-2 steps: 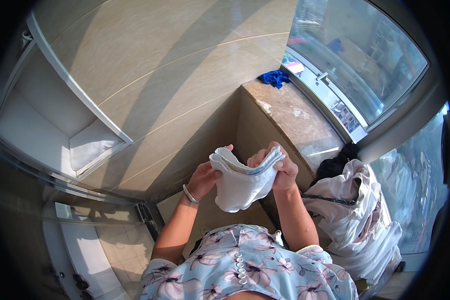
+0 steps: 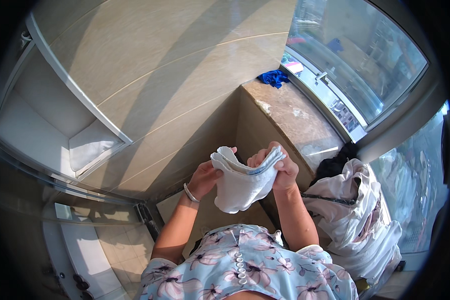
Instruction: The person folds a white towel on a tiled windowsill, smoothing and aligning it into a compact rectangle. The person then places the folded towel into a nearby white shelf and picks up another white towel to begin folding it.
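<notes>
A folded white cloth (image 2: 245, 190), towel-like and with a light blue band near its upper edge, hangs between my two hands in front of my chest. My left hand (image 2: 205, 178) pinches its left end, thumb on the near side; a pale bracelet circles that wrist. At the other end my right hand (image 2: 284, 170) is closed round the gathered upper corner, fingers curled. The cloth sags in the middle, its layers standing a little apart along the top.
To the right, a stone window ledge (image 2: 300, 112) carries a crumpled blue cloth (image 2: 273, 78) at its far end. Nearer, a heap of white laundry (image 2: 355, 225) and a black garment (image 2: 337, 161) lie beside the window (image 2: 360, 60). A white-framed recess (image 2: 40, 110) stands at left.
</notes>
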Motion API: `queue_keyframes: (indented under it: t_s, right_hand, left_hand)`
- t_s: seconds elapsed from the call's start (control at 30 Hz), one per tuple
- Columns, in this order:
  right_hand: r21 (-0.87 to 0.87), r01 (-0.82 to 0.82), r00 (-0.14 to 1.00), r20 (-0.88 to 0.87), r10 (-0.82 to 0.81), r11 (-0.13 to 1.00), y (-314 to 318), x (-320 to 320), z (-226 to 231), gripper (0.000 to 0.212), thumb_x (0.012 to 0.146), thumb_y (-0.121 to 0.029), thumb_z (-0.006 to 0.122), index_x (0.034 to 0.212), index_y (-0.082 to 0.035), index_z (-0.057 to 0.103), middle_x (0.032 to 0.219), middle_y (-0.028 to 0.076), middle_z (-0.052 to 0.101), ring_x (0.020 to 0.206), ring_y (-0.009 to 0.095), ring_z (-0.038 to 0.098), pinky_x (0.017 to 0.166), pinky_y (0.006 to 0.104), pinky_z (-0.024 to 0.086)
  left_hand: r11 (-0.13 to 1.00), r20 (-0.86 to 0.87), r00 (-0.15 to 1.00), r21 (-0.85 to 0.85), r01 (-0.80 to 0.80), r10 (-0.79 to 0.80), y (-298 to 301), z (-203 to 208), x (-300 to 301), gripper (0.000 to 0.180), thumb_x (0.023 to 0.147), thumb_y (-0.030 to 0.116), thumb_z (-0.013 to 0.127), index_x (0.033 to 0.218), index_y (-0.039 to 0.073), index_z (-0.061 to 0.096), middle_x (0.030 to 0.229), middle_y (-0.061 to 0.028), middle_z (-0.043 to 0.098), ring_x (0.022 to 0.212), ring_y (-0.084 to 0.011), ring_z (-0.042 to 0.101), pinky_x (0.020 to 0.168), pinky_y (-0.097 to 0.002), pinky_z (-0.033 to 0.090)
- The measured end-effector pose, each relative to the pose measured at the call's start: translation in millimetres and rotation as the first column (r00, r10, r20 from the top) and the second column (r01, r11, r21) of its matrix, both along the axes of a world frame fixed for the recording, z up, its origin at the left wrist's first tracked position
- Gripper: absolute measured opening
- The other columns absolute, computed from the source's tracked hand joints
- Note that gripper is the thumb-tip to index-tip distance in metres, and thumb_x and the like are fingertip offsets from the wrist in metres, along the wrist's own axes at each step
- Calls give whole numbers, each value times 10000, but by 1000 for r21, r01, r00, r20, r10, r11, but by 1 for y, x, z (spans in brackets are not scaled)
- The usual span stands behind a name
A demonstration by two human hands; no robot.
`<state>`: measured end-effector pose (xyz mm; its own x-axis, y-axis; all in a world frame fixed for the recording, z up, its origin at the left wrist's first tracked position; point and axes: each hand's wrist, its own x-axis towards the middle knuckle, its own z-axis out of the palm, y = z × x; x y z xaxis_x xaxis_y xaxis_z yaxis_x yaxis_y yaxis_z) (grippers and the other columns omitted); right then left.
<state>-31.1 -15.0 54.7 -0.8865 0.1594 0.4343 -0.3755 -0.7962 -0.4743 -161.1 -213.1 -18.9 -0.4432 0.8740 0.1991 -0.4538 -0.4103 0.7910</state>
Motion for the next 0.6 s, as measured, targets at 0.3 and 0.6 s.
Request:
queue_keyframes:
  t_s: [0.3,0.6]
  right_hand:
    - [374,463,746,324,-581,803,43,18,-10,132,911,-81,633,1032,-35,659,1000,52,709,920,134,641,881,278,473]
    - [477,517,669,292,-683,711,35,5,-33,111,980,-104,670,1074,-46,675,1001,-14,692,943,81,602,894,251,443]
  left_hand:
    - [858,-283,821,8,-514,495,-12,40,-19,173,909,38,736,1071,34,676,1017,-20,685,926,-114,635,863,-298,516]
    - [856,-261,856,-154,-493,447,-14,63,-21,391,900,-36,729,1269,17,612,1043,-18,684,941,-100,640,871,-252,527]
